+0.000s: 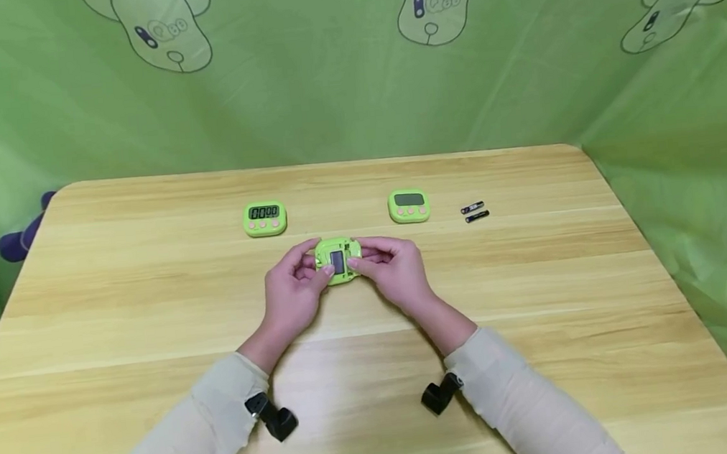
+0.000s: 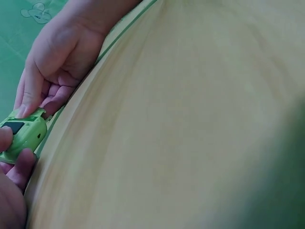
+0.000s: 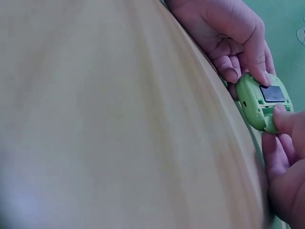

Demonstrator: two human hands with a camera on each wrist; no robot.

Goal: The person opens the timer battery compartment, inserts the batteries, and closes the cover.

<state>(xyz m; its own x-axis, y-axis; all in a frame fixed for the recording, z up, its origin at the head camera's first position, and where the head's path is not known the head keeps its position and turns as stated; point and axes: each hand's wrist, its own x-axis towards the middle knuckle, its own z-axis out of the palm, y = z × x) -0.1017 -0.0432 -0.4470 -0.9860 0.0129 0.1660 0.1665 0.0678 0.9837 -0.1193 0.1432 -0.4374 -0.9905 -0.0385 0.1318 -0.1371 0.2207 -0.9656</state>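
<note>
Head view: the green timer (image 1: 338, 261) is back side up around mid-table, held by both hands. The left hand (image 1: 293, 285) pinches its left side, thumb beside the dark panel (image 3: 272, 94); the right hand (image 1: 396, 267) pinches the right side, thumb over the uncovered recess (image 3: 267, 109). It looks light, with a hard, smooth shell that might slip a little; the rounded sides seem the best hold, while the recess's small fittings would likely snap if forced. Farther off, to its left, lies a timer showing digits (image 1: 265, 219); to its right, a blank-screened timer (image 1: 409, 206), then two batteries (image 1: 473, 208) on the wooden table (image 1: 540, 312).
</note>
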